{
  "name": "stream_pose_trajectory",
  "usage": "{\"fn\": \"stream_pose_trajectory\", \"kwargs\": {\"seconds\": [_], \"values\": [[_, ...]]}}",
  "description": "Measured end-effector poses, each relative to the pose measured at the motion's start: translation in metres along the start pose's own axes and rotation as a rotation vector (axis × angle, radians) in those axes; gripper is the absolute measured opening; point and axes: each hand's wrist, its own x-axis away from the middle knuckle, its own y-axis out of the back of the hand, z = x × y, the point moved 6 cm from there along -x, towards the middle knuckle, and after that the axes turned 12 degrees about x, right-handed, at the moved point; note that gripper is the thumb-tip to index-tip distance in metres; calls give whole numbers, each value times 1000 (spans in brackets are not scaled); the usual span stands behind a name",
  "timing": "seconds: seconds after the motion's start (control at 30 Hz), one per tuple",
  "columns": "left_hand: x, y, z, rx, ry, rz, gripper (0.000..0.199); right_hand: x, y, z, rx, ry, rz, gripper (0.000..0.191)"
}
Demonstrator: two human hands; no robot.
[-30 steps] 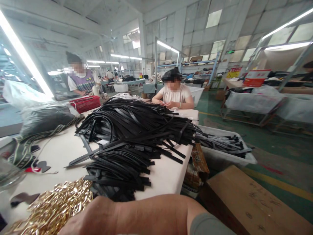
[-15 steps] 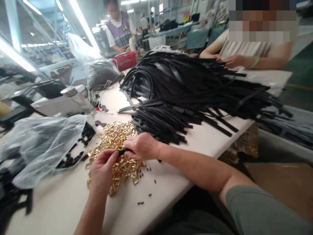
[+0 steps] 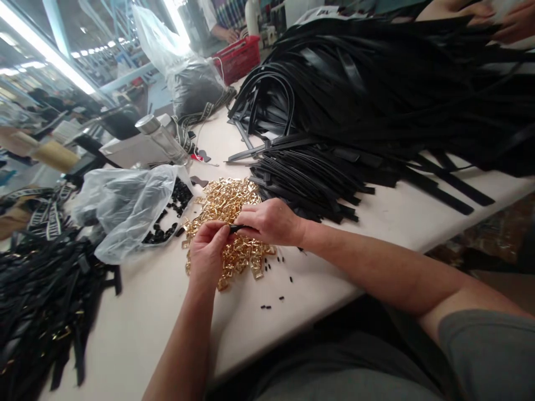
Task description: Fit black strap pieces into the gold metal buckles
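Observation:
Both hands meet over a heap of gold metal buckles (image 3: 228, 195) on the pale table (image 3: 317, 284). A short black strip (image 3: 236, 228) spans the gap between them. My left hand (image 3: 208, 245) pinches its left end between thumb and fingers. The other end is in my right hand (image 3: 271, 223), whose fingers are curled and closed, hiding part of the strip. Just behind my right hand lies a bundle of narrow black straps (image 3: 309, 178). Several tiny black pieces (image 3: 266, 307) are scattered near the table's front edge.
A large pile of black straps (image 3: 376, 94) covers the back right, near another person's hands (image 3: 512, 22). Left are a clear plastic bag (image 3: 121, 206) with small black parts and a heap of finished-looking straps (image 3: 45, 301). Behind stand a bottle (image 3: 161, 136) and a red basket (image 3: 240, 58).
The view has tilted down and shifted left, so more of the left strap heap shows and the other people are mostly cut off. Both hands still hold the black strip over the buckles.

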Motion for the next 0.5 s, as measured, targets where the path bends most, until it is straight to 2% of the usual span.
{"fn": "stream_pose_trajectory", "kwargs": {"seconds": [0.1, 0.23, 0.33, 0.4, 0.5], "values": [[-3, 7, -7, -40, -16, -14, 28, -1, 1, -8, -17, -41, -7, 23], [-11, 32, -24, -97, -80, -94, 29, -1, 4, -20, -24, -95, -30, 21], [-14, 44, -31, -219, -106, -108, 29, 0, 12, -22, -9, -103, -73, 21], [-13, 42, -31, -334, -114, -71, 30, 1, 22, -22, 22, -100, -120, 26], [-9, 25, -28, -556, -146, 63, 26, 5, 38, -25, 69, -97, -181, 32]]}}
